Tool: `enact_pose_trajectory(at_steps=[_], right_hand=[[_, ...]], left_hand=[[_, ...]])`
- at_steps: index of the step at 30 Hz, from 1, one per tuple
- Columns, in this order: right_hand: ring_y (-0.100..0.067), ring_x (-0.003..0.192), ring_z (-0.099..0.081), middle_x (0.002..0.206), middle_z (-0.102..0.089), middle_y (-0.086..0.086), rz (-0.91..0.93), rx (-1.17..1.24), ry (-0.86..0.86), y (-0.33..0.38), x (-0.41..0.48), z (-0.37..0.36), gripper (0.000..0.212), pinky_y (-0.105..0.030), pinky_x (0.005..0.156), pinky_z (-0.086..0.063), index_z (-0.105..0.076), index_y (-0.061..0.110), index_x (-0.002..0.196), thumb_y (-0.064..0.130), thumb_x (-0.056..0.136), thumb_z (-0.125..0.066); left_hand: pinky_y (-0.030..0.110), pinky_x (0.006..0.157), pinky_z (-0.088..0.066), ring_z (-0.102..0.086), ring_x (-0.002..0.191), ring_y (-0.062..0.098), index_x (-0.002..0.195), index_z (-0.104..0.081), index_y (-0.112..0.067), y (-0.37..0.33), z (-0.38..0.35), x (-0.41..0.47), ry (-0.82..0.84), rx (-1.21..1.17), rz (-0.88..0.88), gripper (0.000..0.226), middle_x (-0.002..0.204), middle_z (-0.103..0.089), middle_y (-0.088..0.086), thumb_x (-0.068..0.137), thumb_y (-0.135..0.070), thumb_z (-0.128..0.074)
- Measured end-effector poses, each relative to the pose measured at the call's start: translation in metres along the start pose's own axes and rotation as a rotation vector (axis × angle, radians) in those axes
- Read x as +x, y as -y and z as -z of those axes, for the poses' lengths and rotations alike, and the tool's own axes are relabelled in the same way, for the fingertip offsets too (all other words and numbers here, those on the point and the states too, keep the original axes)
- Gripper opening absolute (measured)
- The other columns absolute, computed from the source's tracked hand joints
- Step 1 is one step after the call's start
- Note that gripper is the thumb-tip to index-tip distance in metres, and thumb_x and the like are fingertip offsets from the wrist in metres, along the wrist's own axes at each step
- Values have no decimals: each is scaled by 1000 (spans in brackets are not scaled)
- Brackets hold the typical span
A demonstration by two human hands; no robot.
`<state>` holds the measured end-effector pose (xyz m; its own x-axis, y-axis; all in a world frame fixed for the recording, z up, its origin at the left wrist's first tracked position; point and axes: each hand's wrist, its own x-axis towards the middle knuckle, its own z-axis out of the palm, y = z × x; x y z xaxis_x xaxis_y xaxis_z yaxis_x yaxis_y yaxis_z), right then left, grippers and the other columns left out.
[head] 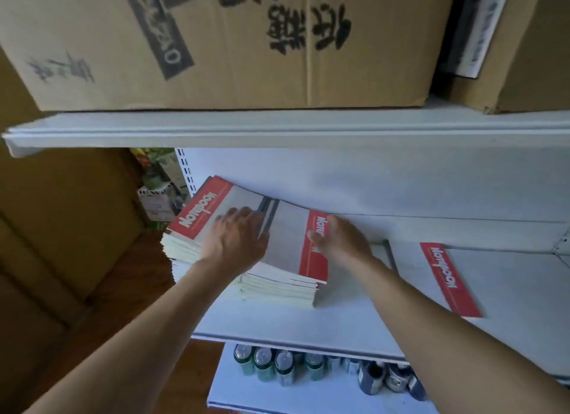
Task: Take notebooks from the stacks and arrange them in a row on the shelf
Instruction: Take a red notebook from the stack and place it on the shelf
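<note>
1. Shelf (pixel 308 324): white, middle tier of a white rack; carries all the notebooks.
2. Left stack (pixel 182 241): notebooks, grey cover with red band on top, at the shelf's left end.
3. Right stack (pixel 287 278): same notebooks, touching the left stack; red band toward the right.
4. Single notebook (pixel 462 278): lies flat on the shelf, well apart to the right of the stacks.
5. Left hand (pixel 237 241): palm down over the seam between the two stacks, fingers (pixel 228 216) spread apart and flat, clamping nothing.
6. Right hand (pixel 342 241): at the right stack's red edge, fingers curled on the top cover; whether they pinch it cannot be told.
7. Cardboard boxes (pixel 216 43): on the tier above.
8. Cans (pixel 283 367): upright in a row on the tier below.
</note>
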<state>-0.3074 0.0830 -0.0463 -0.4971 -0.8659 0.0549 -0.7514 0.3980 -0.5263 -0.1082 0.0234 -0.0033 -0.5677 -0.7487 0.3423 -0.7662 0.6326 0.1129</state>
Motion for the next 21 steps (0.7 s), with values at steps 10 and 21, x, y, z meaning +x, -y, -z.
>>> enact_pose_trajectory(at_steps=[10,21], right_hand=[[-22,80,-66,95,-72,-10,-463,767,-24,19,-23,-52,39,-28,77,-50,-68,10,97,36,72,-83],[-25,87,-63,96,-66,-1,-401,651,-424,35,-41,-29,22,-33,78,-51,-62,20,105,20,84,-67]], left_hand=[[42,119,-15,-17,146,29,148,-15,-8,103,-1,-1,40,10,296,89,157,-19,16,88,-70,-36],[37,101,-37,-54,110,21,112,-53,-18,118,10,-4,-206,-53,164,34,110,-62,-1,84,-35,-65]])
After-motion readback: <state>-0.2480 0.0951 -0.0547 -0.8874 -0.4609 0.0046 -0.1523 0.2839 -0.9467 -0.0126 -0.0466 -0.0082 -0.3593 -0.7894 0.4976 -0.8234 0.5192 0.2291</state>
